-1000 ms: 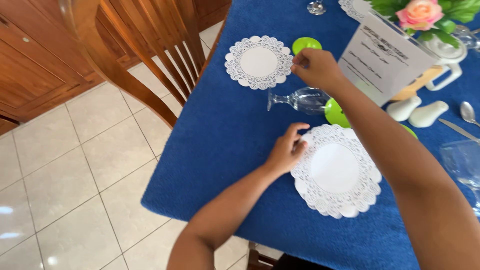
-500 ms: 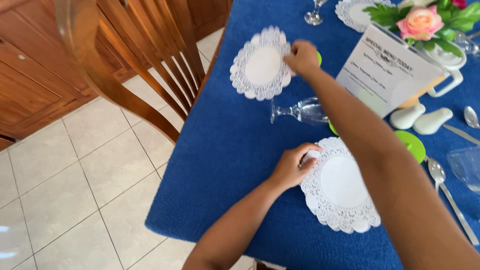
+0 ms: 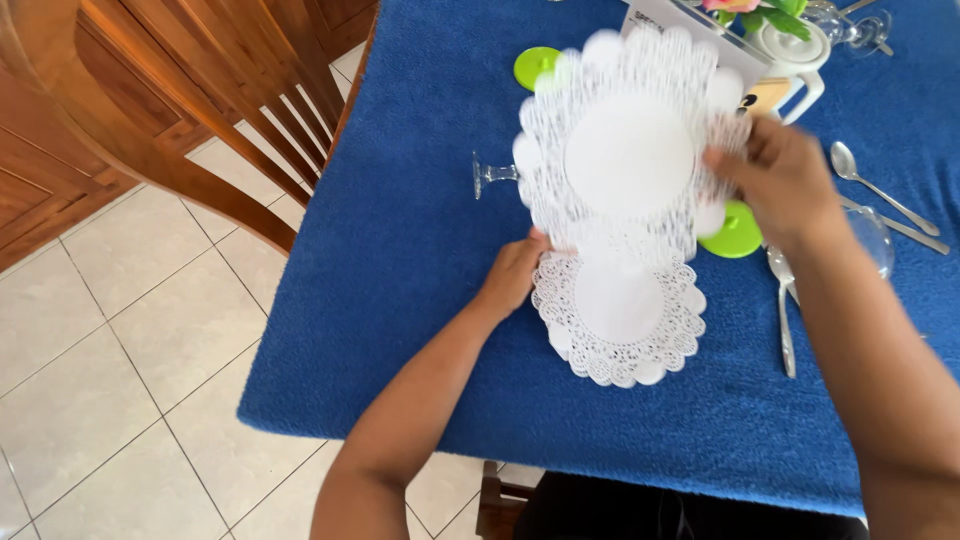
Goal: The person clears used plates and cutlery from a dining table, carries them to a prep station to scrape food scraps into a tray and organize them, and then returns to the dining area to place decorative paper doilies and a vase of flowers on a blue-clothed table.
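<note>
head view: blue tablecloth (image 3: pixel 400 250), then my right hand (image 3: pixel 785 185), fingers pinched on a lifted white doily (image 3: pixel 625 160). my left hand (image 3: pixel 512 275), fingers curled, touches a second doily (image 3: pixel 620 310) lying flat beneath it.

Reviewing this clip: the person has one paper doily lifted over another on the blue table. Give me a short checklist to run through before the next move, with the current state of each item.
1. Right hand grips the lifted doily at its edge: ok.
2. Left hand touches the left rim of the doily on the table: ok.
3. Lifted doily is centred over the lower one: not ok, it sits higher up and overlaps only its top.
4. Lifted doily is free of creases: cannot tell, it is blurred.
5. Glass lying on its side is clear of the doilies: cannot tell, the lifted doily hides most of it.
6. Spoons lie apart from the lower doily: ok.
</note>
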